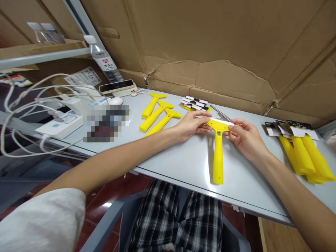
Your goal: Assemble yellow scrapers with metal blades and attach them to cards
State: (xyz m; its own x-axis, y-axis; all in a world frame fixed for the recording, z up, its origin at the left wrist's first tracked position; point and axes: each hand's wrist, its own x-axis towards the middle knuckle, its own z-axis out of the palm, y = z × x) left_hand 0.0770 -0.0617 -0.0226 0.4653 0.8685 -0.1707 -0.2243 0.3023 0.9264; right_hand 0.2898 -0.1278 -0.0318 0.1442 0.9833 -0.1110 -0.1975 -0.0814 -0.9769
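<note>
I have the yellow scraper [218, 154] between both hands, a little off the middle of my view toward 3 o'clock, its handle pointing to 6 and its head to 12. A white strip [223, 121] runs along the far edge of the head. The left hand [193, 124] pinches the head's 9 o'clock end, thumb on the near face and fingers curled behind; the right hand [248, 138] pinches the 3 o'clock end the same way.

To do this well, I judge I should press evenly at both ends, so the strip lies straight along the edge and the handle doesn't swing. Thumbs belong on the flat yellow face, well back from that far edge, in case it is sharp; I can't tell whether it is.

The left forearm [136, 150] reaches in from 8 o'clock, low over the surface [183, 157], and the right forearm [291, 185] comes from 4 o'clock, both wrists nearly straight. The two hands face each other, level and well balanced. Just beyond the head, toward 12, lies a thin metal tool [222, 114], near enough to the right fingers that I would mind it when shifting my grip.
</note>
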